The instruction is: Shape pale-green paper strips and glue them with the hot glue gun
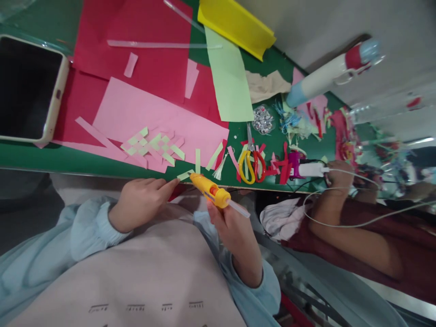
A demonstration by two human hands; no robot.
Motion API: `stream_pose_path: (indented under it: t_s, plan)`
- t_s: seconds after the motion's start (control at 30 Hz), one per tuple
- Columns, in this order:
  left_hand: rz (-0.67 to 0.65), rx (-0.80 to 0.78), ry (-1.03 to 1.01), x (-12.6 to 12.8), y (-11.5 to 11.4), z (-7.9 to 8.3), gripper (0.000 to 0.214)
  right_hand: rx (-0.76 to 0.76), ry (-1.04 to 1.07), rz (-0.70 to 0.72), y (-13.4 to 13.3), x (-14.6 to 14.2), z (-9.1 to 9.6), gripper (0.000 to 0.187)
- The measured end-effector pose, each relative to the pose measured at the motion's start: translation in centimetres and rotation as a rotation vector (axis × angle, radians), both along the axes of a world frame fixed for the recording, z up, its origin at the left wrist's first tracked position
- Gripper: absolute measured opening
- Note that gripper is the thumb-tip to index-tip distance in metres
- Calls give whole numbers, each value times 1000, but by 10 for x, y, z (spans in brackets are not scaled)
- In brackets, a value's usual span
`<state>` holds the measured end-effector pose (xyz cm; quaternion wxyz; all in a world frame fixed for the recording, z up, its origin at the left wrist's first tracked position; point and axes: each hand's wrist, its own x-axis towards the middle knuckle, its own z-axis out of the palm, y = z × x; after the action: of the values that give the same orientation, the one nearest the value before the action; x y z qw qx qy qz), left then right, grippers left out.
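A yellow hot glue gun (pixel 209 188) is gripped in my right hand (pixel 235 229), with a clear glue stick (pixel 239 208) poking out of its back end. Its nozzle tip is over a light green paper strip (pixel 185 175) at the table's near edge. My left hand (pixel 143 200) has its index fingertip on the left end of that strip, the other fingers curled; the thumb is hidden. Just beyond lie two woven pieces of pink and green strips (pixel 153 146) on a pink sheet (pixel 160 118). Another green strip (pixel 198 161) stands right of them.
Scissors (pixel 251 159), a small tassel (pixel 220 169) and paper scraps lie to the right. A phone (pixel 30 88) rests at the left. Farther back are red sheets (pixel 136 27), a tub of small beads (pixel 263 119) and a bottle (pixel 327 72). A co-worker's hand (pixel 340 174) is beside a white plug (pixel 310 170).
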<state>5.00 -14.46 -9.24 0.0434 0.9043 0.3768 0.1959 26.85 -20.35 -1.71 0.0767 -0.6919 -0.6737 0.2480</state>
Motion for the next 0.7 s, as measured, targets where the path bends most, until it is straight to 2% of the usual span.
stream_pose_path:
  t_s: [0.17,0.7]
  plan:
    - [-1,48,18,1,1,3,22,-2,-12,-26,0,0,0,45]
    - [7,22,18,1,0,-1,22,-12,0,-14,-5,1,1,42]
